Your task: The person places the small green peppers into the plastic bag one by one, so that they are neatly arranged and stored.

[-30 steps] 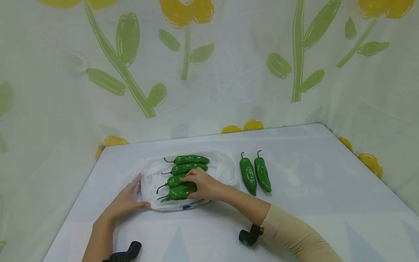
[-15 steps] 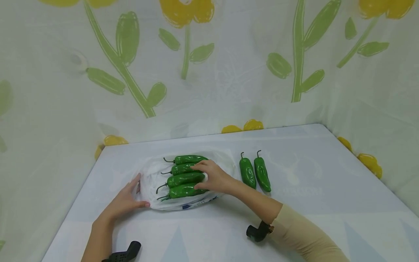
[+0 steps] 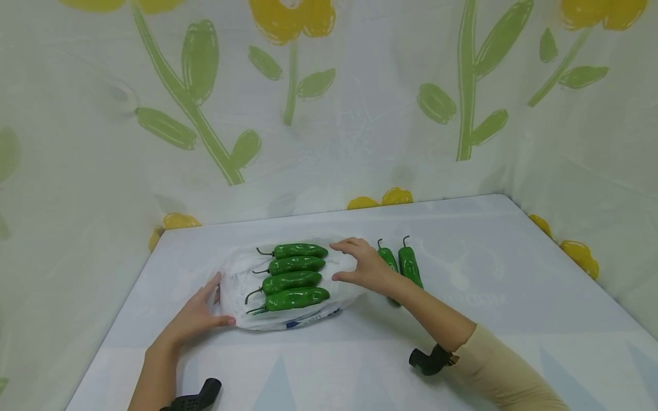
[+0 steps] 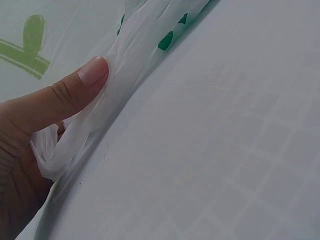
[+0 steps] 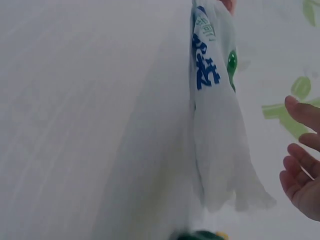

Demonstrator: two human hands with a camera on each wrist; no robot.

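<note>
A white plastic bag [image 3: 344,262] lies flattened on the table with several green chili peppers [image 3: 295,265] in a stacked row on top of it. My left hand [image 3: 197,314] rests at the bag's left edge, thumb and fingers spread; in the left wrist view its straight thumb [image 4: 70,97] presses the bag's crumpled film [image 4: 115,90]. Over the bag's right end hovers my right hand [image 3: 367,268], fingers apart and holding nothing, just right of the pepper tips. Two more green chili peppers [image 3: 409,265] lie right of the bag, partly hidden by my right forearm.
The white table [image 3: 488,257] meets a flower-printed curtain [image 3: 370,125] along its back and sides. Blue and green printing [image 5: 205,62] marks the bag's near side in the right wrist view. A black wrist camera [image 3: 429,361] sits under my right forearm.
My right hand has let go of the peppers in the near rows and drawn back to the right, towards the bag's right end. The left hand and the peppers stay in place.
</note>
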